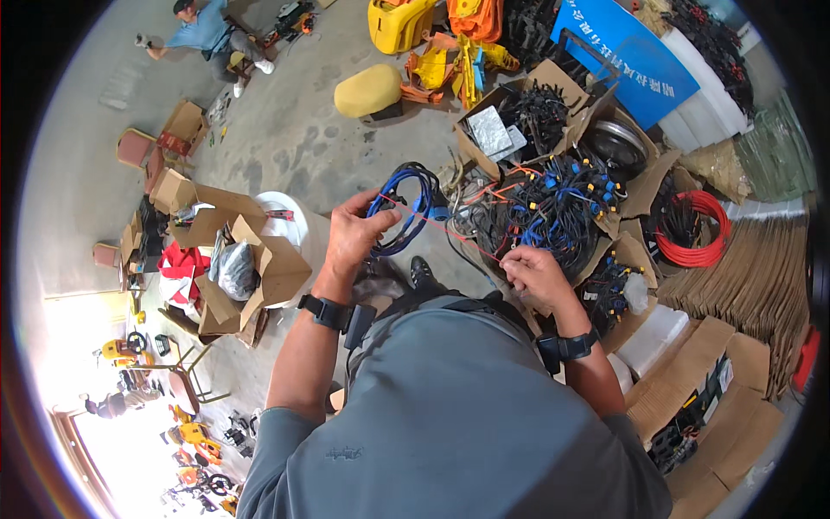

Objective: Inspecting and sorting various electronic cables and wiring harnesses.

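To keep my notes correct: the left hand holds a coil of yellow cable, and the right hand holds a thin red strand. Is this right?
No: the head view shows the cable coil in the left hand is blue and black, not yellow. The right hand does hold the red strand.

Grey concrete floor with darker stains. On it stands a white drum. Ahead and right of the drum rest yellow plastic shells; to its left, red-backed chairs.
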A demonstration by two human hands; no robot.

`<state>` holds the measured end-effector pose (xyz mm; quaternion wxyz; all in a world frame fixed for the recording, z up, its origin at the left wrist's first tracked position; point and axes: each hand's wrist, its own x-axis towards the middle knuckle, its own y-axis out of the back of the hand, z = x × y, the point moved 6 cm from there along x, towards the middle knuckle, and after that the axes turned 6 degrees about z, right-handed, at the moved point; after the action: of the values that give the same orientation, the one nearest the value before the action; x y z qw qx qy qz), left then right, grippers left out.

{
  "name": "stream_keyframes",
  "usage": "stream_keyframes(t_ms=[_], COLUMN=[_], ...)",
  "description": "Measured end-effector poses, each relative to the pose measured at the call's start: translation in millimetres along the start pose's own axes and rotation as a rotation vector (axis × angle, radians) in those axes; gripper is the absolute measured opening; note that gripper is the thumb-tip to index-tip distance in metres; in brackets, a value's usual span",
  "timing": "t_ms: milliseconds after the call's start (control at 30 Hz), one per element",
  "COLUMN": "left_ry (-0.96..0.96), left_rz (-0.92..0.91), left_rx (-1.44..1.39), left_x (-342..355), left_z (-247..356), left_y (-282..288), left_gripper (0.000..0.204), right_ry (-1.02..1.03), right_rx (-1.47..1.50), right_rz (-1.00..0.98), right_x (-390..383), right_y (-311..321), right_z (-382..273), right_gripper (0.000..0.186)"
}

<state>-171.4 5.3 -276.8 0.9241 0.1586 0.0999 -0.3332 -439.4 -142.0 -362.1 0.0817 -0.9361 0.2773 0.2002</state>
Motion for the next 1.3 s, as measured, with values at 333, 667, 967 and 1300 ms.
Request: stream_keyframes(t_ms=[333,667,967,1300], left_ry=[-0.039,-0.108,-0.106,-0.111], left_rz=[-0.097,-0.283,-0.255,-0.292], left_rx=[-0.110,-0.188,-0.147,0.003], left_x=[13.7,2.7,-2.8,-17.5], left_z=[2.2,30.4,28.7,27.6], left_y=[-9.8,-33.6,-47.8,-73.3], left_gripper=[0.020,0.026,0.036,0.028], right_ry=[0.055,-0.052,-0.088,0.072], right_rx=[-0.137,-0.227,0.083,0.071], right_rz=[0.066,0.221,0.329,0.613], right_x=[-29.0,-49.9,-59.4,-77.0], right_y=[28.7,62.7,103.4,172.2], right_z=[37.6,85.4,87.5,75.9], right_gripper=[0.022,0.025,0.022,0.019])
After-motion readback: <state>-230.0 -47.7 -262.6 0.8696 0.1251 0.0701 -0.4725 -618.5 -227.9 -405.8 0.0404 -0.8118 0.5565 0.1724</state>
